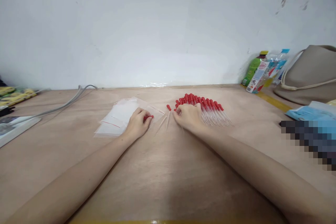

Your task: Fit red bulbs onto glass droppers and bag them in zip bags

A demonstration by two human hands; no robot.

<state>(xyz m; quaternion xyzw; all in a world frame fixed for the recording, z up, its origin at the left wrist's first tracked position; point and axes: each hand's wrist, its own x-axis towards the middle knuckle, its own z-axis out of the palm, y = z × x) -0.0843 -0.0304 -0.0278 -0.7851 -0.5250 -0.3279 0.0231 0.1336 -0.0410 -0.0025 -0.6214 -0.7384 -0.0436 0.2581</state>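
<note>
On the wooden table (162,168) lies a heap of glass droppers with red rubber bulbs (207,108). My right hand (187,116) rests at the heap's left edge, fingers curled on the droppers there. My left hand (137,124) lies on a stack of clear zip bags with red strips (118,117) and pinches the red bulb of one dropper (148,117). Two loose droppers (167,115) lie between my hands, tips toward me.
A grey cable (65,103) runs along the back left. A book (13,127) and yellow packets (15,94) sit at the left edge. At the right stand drink bottles (259,71), a beige bag (312,75) and a blue packet (309,112).
</note>
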